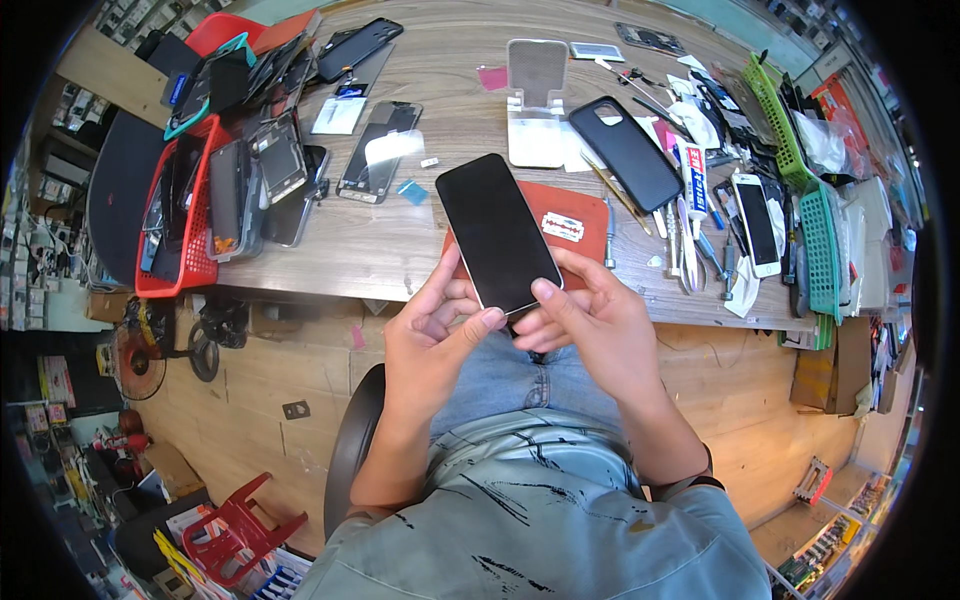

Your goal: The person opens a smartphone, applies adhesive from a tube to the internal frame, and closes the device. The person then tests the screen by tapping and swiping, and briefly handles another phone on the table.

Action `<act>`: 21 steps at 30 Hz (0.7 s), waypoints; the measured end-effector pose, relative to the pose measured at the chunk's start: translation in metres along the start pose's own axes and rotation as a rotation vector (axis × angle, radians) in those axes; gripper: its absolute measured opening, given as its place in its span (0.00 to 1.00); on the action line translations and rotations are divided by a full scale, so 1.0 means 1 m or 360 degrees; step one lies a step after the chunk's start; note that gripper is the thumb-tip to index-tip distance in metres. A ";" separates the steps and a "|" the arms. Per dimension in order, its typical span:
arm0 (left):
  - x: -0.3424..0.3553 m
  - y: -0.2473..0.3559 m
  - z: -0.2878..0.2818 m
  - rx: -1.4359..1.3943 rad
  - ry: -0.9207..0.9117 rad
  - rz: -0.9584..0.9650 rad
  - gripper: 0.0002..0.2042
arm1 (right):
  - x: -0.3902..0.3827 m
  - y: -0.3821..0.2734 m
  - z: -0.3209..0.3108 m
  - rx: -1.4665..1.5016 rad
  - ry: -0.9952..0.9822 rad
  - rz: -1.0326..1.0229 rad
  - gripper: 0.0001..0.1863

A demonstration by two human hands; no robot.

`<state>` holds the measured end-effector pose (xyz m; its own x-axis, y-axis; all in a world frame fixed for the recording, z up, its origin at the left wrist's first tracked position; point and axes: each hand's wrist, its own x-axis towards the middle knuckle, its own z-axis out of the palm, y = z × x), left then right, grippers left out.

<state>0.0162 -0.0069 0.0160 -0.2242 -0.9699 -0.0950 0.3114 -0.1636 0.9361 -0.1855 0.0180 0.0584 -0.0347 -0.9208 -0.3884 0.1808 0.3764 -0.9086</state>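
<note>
A smartphone [500,232] with a dark, blank screen is held between both hands above the table's near edge. My left hand [432,325] grips its lower left side, thumb at the bottom corner. On the lower right corner rests the thumb of my right hand [597,325], its fingers curled beneath. Under the phone lies a reddish-brown mat [588,212], and on it a razor blade [563,227]. Just beyond are a black phone case [627,155] and a white folding phone stand [537,140]. A phone's screen panel [380,150] lies to the left.
Red baskets [205,210] and stacked phone parts fill the table's left. On the right are a glue tube [692,178], tweezers [688,250], a white phone [757,225] and green baskets [820,250]. A red plastic chair [240,530] stands on the floor at lower left.
</note>
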 end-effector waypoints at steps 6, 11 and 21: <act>-0.003 -0.007 0.003 0.0258 0.0110 0.0069 0.36 | 0.001 -0.013 -0.080 -0.0587 0.0761 -0.0614 0.20; -0.007 -0.018 0.002 0.0310 0.0123 0.0245 0.35 | 0.041 -0.032 -0.225 -0.1757 0.1561 -0.0835 0.31; -0.037 -0.079 -0.048 0.0728 0.0608 0.0609 0.22 | 0.066 -0.038 -0.282 -0.1948 0.1437 -0.0459 0.46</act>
<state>0.0443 0.0333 -0.0708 0.1896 -0.9532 0.2355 -0.1344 0.2124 0.9679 -0.4724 -0.0284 0.0243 -0.5689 -0.7785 0.2653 -0.8079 0.4686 -0.3574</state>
